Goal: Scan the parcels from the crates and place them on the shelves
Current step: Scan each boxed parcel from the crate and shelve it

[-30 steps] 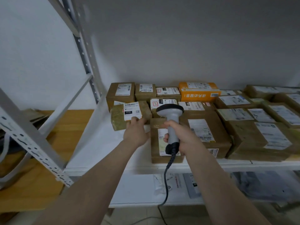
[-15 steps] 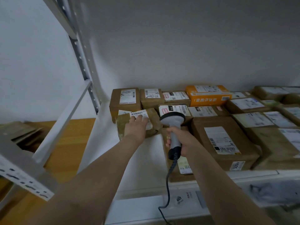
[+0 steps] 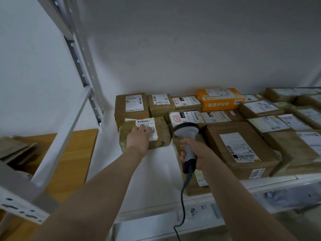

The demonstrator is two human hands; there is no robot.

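A small brown parcel (image 3: 161, 133) with a white barcode label lies flat on the white shelf (image 3: 156, 171), in front of a taller brown box (image 3: 121, 108). My left hand (image 3: 139, 139) rests on top of the parcel, fingers over its label. My right hand (image 3: 194, 153) grips the handle of a grey barcode scanner (image 3: 186, 132), whose head points toward the back of the shelf. The scanner's dark cable (image 3: 182, 197) hangs down past the shelf edge.
Several brown labelled parcels fill the shelf to the right, among them a large box (image 3: 243, 148) and an orange box (image 3: 218, 100) at the back. A grey upright and slanted brace (image 3: 69, 119) stand at left. A wooden surface (image 3: 69, 162) lies beyond. A lower shelf (image 3: 199, 214) holds packets.
My left hand has pushed the small parcel back and set it flat on the shelf. The view has moved closer and to the left. The scanner stays in my right hand.
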